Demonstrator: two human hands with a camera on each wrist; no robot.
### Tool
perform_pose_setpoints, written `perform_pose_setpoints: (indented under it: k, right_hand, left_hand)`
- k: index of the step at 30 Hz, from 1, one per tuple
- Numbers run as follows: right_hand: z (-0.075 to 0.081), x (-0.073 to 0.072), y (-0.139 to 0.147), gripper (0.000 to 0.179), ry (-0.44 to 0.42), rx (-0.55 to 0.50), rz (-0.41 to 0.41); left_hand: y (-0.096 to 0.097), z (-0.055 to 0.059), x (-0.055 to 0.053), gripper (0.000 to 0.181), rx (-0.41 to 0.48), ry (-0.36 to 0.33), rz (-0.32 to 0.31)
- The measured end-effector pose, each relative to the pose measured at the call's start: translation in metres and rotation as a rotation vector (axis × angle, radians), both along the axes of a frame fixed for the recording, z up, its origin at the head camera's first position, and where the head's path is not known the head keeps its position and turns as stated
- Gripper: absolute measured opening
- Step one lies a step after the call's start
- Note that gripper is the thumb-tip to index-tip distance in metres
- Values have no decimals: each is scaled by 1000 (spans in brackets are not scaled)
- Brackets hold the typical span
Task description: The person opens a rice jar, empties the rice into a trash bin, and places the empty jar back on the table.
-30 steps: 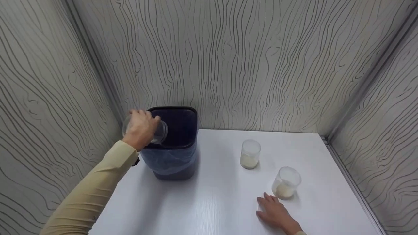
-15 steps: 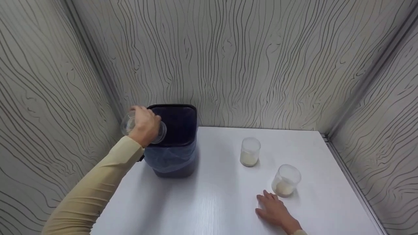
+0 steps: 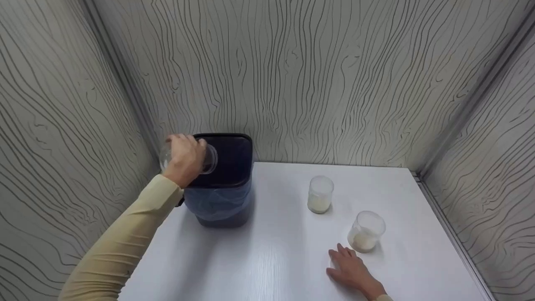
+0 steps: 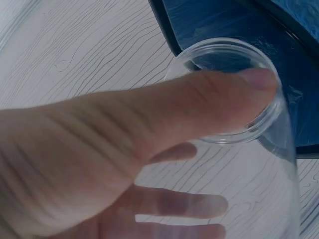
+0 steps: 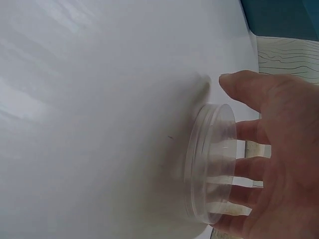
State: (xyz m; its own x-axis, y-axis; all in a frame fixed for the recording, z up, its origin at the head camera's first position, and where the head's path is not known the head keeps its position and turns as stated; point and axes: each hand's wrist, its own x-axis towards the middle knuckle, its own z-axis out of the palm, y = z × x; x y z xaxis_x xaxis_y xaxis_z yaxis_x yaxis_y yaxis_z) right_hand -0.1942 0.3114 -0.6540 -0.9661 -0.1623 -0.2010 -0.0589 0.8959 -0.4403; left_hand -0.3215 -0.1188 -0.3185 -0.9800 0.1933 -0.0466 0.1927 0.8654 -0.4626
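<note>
Jar (image 4: 261, 177), gripped in your left hand (image 3: 184, 159), lies tipped on its side with its mouth over the lined bin (image 3: 223, 221); no contents show in it, so emptying it looks done or nearly so. Upright on the surface (image 3: 271, 251) to your right stand the far jar (image 3: 320, 194) and the near jar (image 3: 368, 230), each holding pale contents at the bottom, so neither looks emptied. Your right hand (image 3: 351, 267) has extended fingers at a clear lid (image 5: 200, 164); you cannot tell from here whether they touch it.

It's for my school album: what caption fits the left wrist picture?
A left hand holds a clear jar tipped over a blue bin.
</note>
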Motion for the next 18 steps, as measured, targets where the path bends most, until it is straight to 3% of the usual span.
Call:
perform_pose_setpoints:
  k: [4, 11, 15, 18]
  right_hand:
    - [1, -3, 0, 60, -16, 10, -4]
    - [-1, -5, -1, 61, -31, 18, -9]
    - [-1, -5, -1, 61, -37, 15, -8]
    - [0, -4, -1, 61, -38, 10, -8]
  left_hand:
    - [-3, -1, -3, 77, 9, 22, -14]
    - [-2, -1, 0, 36, -20, 6, 6]
    - [-2, -1, 1, 36, -28, 7, 2]
    - [-3, -2, 0, 48, -17, 20, -15]
